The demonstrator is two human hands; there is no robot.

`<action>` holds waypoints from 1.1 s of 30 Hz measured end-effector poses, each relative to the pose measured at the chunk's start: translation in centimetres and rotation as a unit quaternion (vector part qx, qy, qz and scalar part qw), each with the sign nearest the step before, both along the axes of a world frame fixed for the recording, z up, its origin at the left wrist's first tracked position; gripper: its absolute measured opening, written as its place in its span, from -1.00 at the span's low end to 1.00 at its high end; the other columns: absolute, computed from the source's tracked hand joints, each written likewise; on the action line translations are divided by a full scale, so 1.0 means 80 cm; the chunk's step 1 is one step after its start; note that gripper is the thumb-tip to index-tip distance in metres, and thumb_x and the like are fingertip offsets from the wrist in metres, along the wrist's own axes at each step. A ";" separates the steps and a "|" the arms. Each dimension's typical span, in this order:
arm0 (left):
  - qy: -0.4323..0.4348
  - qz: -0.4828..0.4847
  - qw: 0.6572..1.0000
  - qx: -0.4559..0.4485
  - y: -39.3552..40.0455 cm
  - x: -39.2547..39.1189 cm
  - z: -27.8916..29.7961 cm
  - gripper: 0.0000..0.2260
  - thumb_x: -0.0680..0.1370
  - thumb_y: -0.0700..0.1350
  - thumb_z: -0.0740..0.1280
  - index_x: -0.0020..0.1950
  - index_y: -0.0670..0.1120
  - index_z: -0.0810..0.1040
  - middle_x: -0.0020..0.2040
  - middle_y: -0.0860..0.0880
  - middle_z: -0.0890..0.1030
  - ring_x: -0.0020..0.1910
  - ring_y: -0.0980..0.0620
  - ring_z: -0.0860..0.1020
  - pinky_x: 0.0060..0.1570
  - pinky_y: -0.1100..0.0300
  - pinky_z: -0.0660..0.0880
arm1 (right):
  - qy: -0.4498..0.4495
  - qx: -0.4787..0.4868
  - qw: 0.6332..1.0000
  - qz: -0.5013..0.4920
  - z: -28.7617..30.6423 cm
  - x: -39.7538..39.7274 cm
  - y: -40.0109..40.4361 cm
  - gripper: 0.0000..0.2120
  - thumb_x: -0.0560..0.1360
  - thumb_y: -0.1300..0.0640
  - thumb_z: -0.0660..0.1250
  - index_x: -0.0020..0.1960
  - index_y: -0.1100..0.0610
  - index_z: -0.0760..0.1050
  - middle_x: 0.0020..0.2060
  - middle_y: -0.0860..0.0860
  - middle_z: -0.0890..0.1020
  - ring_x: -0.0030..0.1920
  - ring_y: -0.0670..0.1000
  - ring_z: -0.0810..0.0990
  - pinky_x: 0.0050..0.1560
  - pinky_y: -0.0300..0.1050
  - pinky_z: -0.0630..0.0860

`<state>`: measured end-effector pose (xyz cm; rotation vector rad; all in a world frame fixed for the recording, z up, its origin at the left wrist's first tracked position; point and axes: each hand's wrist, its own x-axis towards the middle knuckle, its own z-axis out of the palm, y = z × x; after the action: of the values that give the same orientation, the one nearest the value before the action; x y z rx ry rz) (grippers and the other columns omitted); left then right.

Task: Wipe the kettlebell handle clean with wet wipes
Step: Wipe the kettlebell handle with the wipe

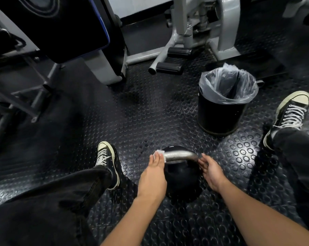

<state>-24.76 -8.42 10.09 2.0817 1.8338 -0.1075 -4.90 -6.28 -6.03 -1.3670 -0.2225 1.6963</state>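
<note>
A black kettlebell (pixel 181 180) stands on the studded rubber floor between my feet. Its silver handle (pixel 180 155) arches across the top. My left hand (pixel 154 172) wraps a white wet wipe (pixel 160 153) around the handle's left end. On the right end of the handle rests my right hand (pixel 211 172), fingers curled loosely against it and holding nothing else.
A black bin (pixel 219 114) lined with a clear plastic bag stands on the floor behind and right of the kettlebell. Grey gym machine frames (pixel 182 36) and a black padded bench (pixel 61 27) fill the back. My black sneakers (pixel 106 162) flank the kettlebell.
</note>
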 end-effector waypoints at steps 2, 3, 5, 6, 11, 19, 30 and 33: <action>-0.005 0.004 1.000 -0.004 0.001 0.000 0.000 -0.21 0.49 -0.49 0.03 0.65 -0.05 -0.13 0.64 0.06 -0.13 0.60 0.11 -0.14 0.48 0.18 0.27 | -0.001 0.000 1.000 0.001 -0.001 -0.001 0.001 -0.48 0.61 -0.08 0.23 0.48 0.15 0.37 0.37 0.07 0.52 0.32 0.02 0.48 0.35 -0.04 0.32; -0.007 -0.001 1.000 -0.003 0.002 0.000 -0.001 -0.22 0.49 -0.49 0.03 0.65 -0.05 -0.13 0.64 0.07 -0.15 0.60 0.11 -0.16 0.48 0.17 0.26 | -0.004 0.001 1.000 0.004 -0.003 0.000 0.001 -0.47 0.61 -0.08 0.23 0.49 0.15 0.37 0.39 0.07 0.51 0.34 0.03 0.47 0.39 -0.03 0.31; 0.002 -0.022 1.000 -0.006 -0.004 0.001 -0.008 -0.24 0.52 -0.47 0.03 0.64 -0.06 -0.16 0.61 0.08 -0.22 0.61 0.10 -0.17 0.45 0.17 0.28 | -0.009 -0.003 1.000 0.008 -0.005 0.001 -0.001 -0.47 0.60 -0.10 0.23 0.49 0.13 0.37 0.41 0.08 0.49 0.40 0.05 0.44 0.47 0.02 0.26; 0.010 -0.030 0.999 -0.001 -0.007 0.000 -0.010 -0.24 0.52 -0.46 0.03 0.64 -0.06 -0.19 0.59 0.07 -0.26 0.61 0.09 -0.18 0.44 0.20 0.30 | -0.010 -0.005 1.000 0.006 -0.005 0.002 -0.002 -0.48 0.60 -0.10 0.23 0.48 0.12 0.38 0.41 0.08 0.49 0.41 0.05 0.43 0.49 0.03 0.25; -0.003 -0.023 1.000 0.001 -0.004 -0.003 -0.012 -0.23 0.52 -0.47 0.04 0.64 -0.04 -0.18 0.59 0.09 -0.25 0.60 0.12 -0.18 0.44 0.26 0.32 | -0.016 -0.004 1.000 0.013 -0.003 0.001 -0.002 -0.49 0.63 -0.08 0.18 0.51 0.13 0.34 0.44 0.06 0.45 0.46 0.05 0.37 0.35 -0.08 0.24; -0.001 -0.032 0.999 0.012 -0.007 0.007 -0.010 -0.22 0.51 -0.48 0.04 0.63 -0.04 -0.19 0.62 0.08 -0.20 0.60 0.09 -0.18 0.43 0.23 0.33 | -0.012 -0.007 1.000 0.005 -0.004 0.001 -0.002 -0.49 0.62 -0.08 0.19 0.50 0.13 0.35 0.43 0.06 0.47 0.43 0.07 0.41 0.38 -0.05 0.27; 0.001 -0.026 1.000 0.009 -0.018 0.001 -0.015 -0.19 0.50 -0.49 0.05 0.62 -0.03 -0.22 0.59 0.09 -0.30 0.59 0.10 -0.24 0.43 0.24 0.33 | -0.003 -0.001 1.000 -0.004 -0.010 0.001 0.001 -0.46 0.61 -0.10 0.21 0.51 0.15 0.33 0.42 0.11 0.48 0.42 0.09 0.43 0.50 0.10 0.25; -0.018 -0.005 1.000 0.022 -0.003 0.001 -0.014 -0.20 0.50 -0.50 0.05 0.64 -0.01 -0.14 0.63 0.10 -0.16 0.60 0.11 -0.20 0.46 0.16 0.32 | -0.003 0.000 1.000 0.001 -0.012 0.000 0.000 -0.45 0.62 -0.09 0.19 0.53 0.15 0.29 0.45 0.10 0.44 0.45 0.08 0.39 0.52 0.09 0.21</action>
<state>-24.66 -8.65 9.01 2.1077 1.8211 -0.0318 -4.89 -6.25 -6.99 -1.3718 -0.2283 1.6942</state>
